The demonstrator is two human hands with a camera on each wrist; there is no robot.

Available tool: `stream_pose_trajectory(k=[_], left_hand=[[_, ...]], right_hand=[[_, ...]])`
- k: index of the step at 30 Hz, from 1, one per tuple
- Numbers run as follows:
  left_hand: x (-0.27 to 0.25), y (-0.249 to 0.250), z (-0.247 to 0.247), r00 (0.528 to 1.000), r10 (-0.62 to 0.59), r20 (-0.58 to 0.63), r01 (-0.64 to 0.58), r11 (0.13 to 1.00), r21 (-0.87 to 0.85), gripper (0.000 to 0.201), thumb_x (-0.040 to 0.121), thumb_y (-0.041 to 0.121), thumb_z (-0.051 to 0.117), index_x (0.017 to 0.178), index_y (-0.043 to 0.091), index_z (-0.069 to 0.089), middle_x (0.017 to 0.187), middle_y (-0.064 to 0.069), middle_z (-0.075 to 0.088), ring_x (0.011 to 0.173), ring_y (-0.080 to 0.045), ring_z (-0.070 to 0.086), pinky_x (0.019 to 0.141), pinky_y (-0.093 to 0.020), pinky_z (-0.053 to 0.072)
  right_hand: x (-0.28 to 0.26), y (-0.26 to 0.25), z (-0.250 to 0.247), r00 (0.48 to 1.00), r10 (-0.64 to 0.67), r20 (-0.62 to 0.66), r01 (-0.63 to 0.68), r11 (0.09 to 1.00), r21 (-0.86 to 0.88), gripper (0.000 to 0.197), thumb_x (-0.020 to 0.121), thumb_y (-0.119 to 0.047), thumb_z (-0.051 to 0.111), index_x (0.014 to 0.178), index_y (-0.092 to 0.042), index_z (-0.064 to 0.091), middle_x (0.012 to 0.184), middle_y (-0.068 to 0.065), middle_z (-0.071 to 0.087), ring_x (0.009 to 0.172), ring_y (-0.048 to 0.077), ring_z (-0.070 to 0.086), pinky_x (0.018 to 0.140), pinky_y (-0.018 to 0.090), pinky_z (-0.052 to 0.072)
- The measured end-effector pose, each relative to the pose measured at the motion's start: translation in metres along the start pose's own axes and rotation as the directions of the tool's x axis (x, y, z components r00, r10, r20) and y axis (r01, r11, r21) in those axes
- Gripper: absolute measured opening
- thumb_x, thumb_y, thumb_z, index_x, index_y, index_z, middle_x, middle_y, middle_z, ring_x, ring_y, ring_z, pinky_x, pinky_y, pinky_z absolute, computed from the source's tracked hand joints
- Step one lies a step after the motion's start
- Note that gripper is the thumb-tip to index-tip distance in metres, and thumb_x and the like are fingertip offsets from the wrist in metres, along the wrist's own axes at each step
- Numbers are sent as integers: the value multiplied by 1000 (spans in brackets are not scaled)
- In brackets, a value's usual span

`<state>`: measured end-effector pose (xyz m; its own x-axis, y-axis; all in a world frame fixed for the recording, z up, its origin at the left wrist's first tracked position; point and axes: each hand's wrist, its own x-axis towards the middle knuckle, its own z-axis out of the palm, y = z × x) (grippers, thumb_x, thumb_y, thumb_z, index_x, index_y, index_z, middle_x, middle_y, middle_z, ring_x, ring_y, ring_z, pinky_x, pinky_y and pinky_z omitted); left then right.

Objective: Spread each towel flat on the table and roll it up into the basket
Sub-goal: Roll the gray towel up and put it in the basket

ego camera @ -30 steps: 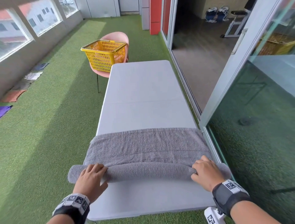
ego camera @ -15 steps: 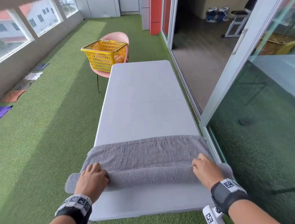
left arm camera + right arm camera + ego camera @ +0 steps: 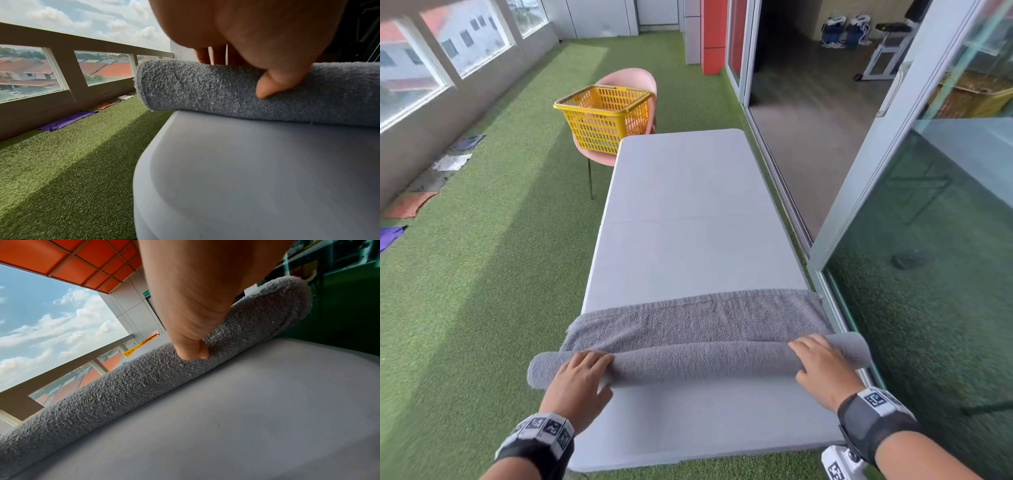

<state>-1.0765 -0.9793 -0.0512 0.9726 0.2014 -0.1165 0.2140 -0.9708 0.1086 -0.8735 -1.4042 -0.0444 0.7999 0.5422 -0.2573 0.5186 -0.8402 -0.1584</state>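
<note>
Though stretching bare and long toward the far end, one pale grey rectangular folding table (image 3: 688, 212) carries a single grey terry towel (image 3: 698, 325) across its near end, partly rolled: roll nearest the person, overhanging both long edges, flat remainder lying beyond it. Green artificial turf (image 3: 482, 274) all around. To the right, one sliding glass door (image 3: 928, 240) close beside the table. Past the far left corner, one pink moulded chair (image 3: 633, 78) bearing one yellow perforated plastic basket (image 3: 602, 120); basket well apart from the towel, bare tabletop between. Along the left wall, several cloths on the turf, among them one purple cloth (image 3: 390, 236) and one orange cloth (image 3: 409, 205). Two hands on the roll: left hand (image 3: 577, 383) curled over its left end, fingers on top, thumb pressed into the near face; right hand (image 3: 822, 368) curled likewise over the right end, thumb dug into the pile. Both clasping the towel.
</note>
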Motion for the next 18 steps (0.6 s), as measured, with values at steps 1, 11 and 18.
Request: stream_pose_trajectory(k=[1, 11, 18], left_hand=[[2, 1, 0, 1000, -12, 5, 12, 1000, 4, 55, 63, 33, 83, 115, 22, 69, 113, 10, 67, 107, -19, 61, 90, -40, 55], [6, 3, 0, 999, -42, 31, 41, 998, 46, 27, 80, 44, 36, 68, 31, 57, 84, 21, 54, 92, -11, 48, 79, -33, 37], [11, 8, -9, 994, -107, 1, 107, 991, 75, 19, 78, 38, 54, 63, 28, 59, 85, 10, 47, 88, -16, 47, 72, -36, 41]], right_hand=[[1, 0, -1, 1000, 4, -7, -5, 999, -38, 49, 82, -22, 56, 131, -22, 59, 130, -8, 58, 125, 17, 44, 109, 32, 35], [0, -4, -12, 990, 58, 129, -61, 998, 21, 17, 82, -29, 49, 68, -19, 50, 82, -5, 58, 94, 17, 46, 79, 32, 40], [5, -12, -12, 991, 130, 12, -131, 990, 55, 15, 94, -26, 51, 85, -21, 63, 94, -4, 42, 69, 16, 57, 67, 38, 52]])
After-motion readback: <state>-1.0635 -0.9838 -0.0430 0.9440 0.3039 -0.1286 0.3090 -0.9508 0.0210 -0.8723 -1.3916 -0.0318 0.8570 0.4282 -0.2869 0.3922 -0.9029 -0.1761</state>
